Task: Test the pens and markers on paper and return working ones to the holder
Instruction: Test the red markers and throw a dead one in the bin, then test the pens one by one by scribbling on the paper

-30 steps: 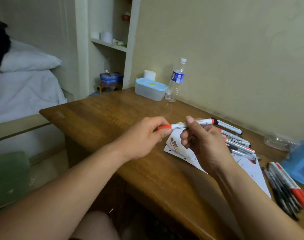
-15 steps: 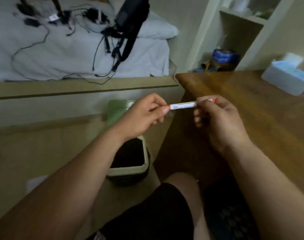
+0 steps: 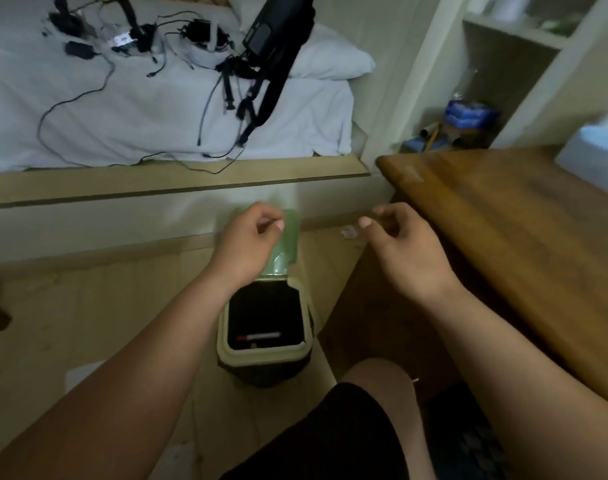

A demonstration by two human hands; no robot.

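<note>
A white marker with a red cap (image 3: 258, 337) lies inside the small waste bin (image 3: 223, 344) on the floor, whose green lid (image 3: 285, 247) stands raised. My left hand (image 3: 247, 245) hovers above the bin with fingers loosely curled and nothing in it. To its right, beside the wooden desk (image 3: 503, 216), my right hand (image 3: 404, 249) is likewise empty, fingers apart. The paper, the other pens and the holder are out of view.
A bed with white sheets (image 3: 139, 109), cables and a black bag (image 3: 278, 39) runs behind the bin. A pale box (image 3: 593, 150) sits on the desk's far end. Shelves with blue packs (image 3: 468, 112) stand at the back right. My knee (image 3: 375, 379) is next to the bin.
Both hands held the red-capped marker over the bin half a second ago. Now both have let go, and the marker lies in the bin. The view has tilted further down.
</note>
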